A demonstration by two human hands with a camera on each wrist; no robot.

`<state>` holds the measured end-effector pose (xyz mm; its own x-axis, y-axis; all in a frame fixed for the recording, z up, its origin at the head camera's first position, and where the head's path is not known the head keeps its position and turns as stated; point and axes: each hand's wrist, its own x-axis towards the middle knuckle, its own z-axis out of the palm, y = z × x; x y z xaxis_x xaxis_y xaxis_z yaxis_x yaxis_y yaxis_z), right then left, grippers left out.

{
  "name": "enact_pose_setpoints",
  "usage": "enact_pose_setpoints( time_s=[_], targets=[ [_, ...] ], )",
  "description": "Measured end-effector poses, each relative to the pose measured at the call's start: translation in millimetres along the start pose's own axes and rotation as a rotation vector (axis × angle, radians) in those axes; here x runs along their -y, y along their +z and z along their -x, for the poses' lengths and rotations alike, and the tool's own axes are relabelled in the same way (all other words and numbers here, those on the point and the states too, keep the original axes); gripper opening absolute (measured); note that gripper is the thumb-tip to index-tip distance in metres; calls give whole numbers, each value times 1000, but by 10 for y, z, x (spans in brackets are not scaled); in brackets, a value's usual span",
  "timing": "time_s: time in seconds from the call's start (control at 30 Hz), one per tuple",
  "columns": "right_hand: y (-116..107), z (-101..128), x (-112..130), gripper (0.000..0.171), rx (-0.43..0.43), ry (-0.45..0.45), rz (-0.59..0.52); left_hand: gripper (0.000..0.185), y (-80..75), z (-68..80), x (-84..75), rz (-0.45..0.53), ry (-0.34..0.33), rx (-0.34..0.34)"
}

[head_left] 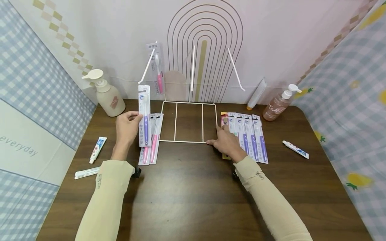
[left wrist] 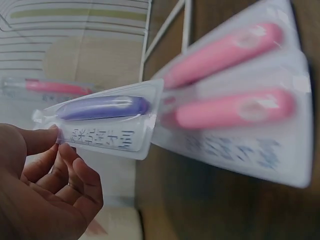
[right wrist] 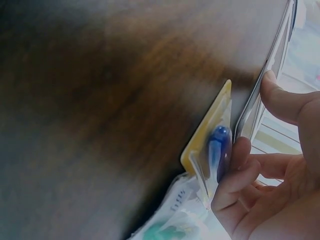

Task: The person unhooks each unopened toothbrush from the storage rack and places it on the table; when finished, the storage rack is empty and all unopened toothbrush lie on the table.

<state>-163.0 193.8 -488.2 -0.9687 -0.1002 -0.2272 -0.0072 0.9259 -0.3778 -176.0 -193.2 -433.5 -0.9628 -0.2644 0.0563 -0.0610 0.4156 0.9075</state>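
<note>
Left hand pinching purple toothbrush pack upright, right hand apparently open-gripped on wire rack corner

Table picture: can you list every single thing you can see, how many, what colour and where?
Wire rack: 1, white, middle of table, against the wall.
Hanging toothbrush pack: 1, pink, on the rack's left hook.
Held toothbrush pack: 1, purple, upright in the left hand.
Pink toothbrush packs: 2, flat on table left of rack.
Toothbrush packs on the right: several, mostly purple, fanned out right of rack.
Pump bottles: 2, cream back left, brownish pink back right.
Small tubes: about 4, white, near both table sides.
Table: 1, dark brown wood.
Left hand: grips the purple pack.
Right hand: touches the rack's front corner.
</note>
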Motion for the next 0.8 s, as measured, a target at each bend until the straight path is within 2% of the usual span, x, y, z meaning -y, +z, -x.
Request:
enact_pose_setpoints(
  time_s=[0.2, 0.23, 0.37, 0.43, 0.47, 0.6, 0.73, 0.8],
  targets=[
    [-21, 18, 18, 101, -4, 8, 10, 29, -62, 54, 212, -32, -43, 0],
    [-19, 20, 18, 101, -4, 6, 12, 28, -63, -2, 356, 11, -35, 13],
    [-71, 82, 89, 99, 4, 6, 12, 29, -105, -19, 500, -1, -48, 51],
    [-110, 130, 137, 98, 11, 3, 14, 26, -99, -104, 683, 13, -58, 62],
    [-78, 105, 103, 98, 7, 0, 20, 28, -105, -77, 652, -43, -75, 67],
    [-74, 104, 104, 98, 3, 2, 36, 28, -48, -265, 1055, -105, -106, 99],
    [-94, 126, 126, 98, 5, 4, 32, 32, -25, -350, 1296, -204, -144, 166],
    [-90, 132, 126, 98, 9, 3, 27, 33, -35, -355, 1351, -223, -153, 204]
  ],
)
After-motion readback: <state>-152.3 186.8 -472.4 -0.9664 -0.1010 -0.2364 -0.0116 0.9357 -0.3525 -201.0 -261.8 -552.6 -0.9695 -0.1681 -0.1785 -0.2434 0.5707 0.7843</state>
